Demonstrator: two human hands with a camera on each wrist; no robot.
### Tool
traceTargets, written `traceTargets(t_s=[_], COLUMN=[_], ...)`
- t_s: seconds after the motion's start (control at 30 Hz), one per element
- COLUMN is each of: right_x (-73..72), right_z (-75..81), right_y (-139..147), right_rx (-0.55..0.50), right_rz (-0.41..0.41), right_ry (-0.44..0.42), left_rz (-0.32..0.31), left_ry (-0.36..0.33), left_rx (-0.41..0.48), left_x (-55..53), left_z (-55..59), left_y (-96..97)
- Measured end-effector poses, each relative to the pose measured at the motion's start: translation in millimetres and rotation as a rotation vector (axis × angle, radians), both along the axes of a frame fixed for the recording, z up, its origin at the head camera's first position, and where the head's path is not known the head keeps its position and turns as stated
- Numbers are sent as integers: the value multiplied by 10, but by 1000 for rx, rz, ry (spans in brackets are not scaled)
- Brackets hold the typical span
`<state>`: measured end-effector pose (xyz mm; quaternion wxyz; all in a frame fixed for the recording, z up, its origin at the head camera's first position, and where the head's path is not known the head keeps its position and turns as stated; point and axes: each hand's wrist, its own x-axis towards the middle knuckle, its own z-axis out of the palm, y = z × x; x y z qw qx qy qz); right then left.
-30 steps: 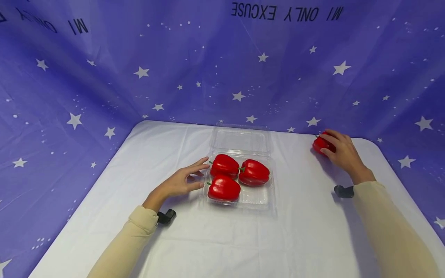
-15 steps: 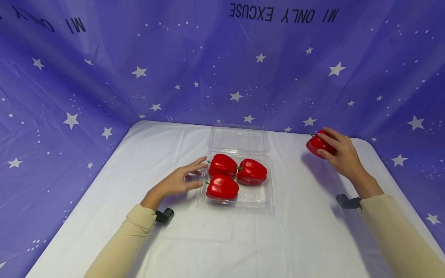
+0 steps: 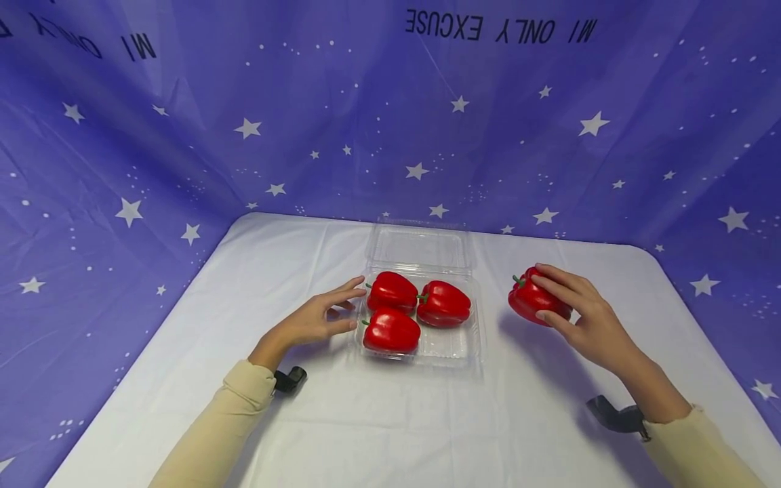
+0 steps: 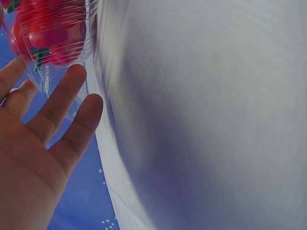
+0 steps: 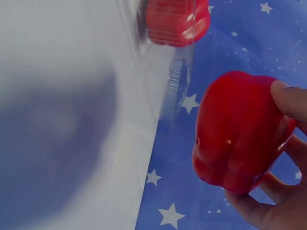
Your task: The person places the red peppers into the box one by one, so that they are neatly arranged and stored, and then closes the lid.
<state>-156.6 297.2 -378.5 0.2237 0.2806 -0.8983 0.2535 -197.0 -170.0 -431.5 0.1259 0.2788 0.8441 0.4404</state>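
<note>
A red bell pepper (image 3: 529, 301) with a green stem is gripped between the thumb and fingers of my right hand (image 3: 588, 315), raised over the table to the right of a clear plastic clamshell box (image 3: 448, 346). The right wrist view shows the same bell pepper (image 5: 240, 129) from its lower end. Inside the box lie three more red bell peppers: one at back left (image 3: 392, 291), one at right (image 3: 444, 303), one at front left (image 3: 392, 331). My left hand (image 3: 314, 317) has its fingers spread at the box's left side; its fingertips (image 4: 76, 74) are right by the clear wall.
The box's lid (image 3: 419, 247) is folded back toward the rear of the white-clothed table (image 3: 390, 420). A blue curtain (image 3: 342, 102) with white stars rises behind and beside the table. A black wrist mount (image 3: 613, 413) sticks out from the right wrist.
My right hand has lifted the bell pepper from the table's back right and carried it left and toward the front. The left hand and the box have stayed in place.
</note>
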Motion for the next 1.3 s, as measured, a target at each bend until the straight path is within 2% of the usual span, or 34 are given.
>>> traceTargets(t_s=[0.2, 0.4, 0.77, 0.97, 1.3], right_x=[150, 215, 210, 210, 104], right_z=[-1, -23, 47, 53, 89], right_y=[-41, -130, -230, -321, -629], right_rx=[-9, 6, -1, 2, -8], right_rz=[43, 93, 124, 137, 264], right_ry=[9, 7, 8, -25, -56], left_rz=[12, 9, 15, 9, -5], left_ry=[3, 2, -2, 0, 15], left_rx=[-1, 6, 5, 3, 4], left_x=[12, 21, 6, 6, 8], left_z=[-2, -20, -45, -49, -27], left_y=[-8, -17, -9, -5, -2])
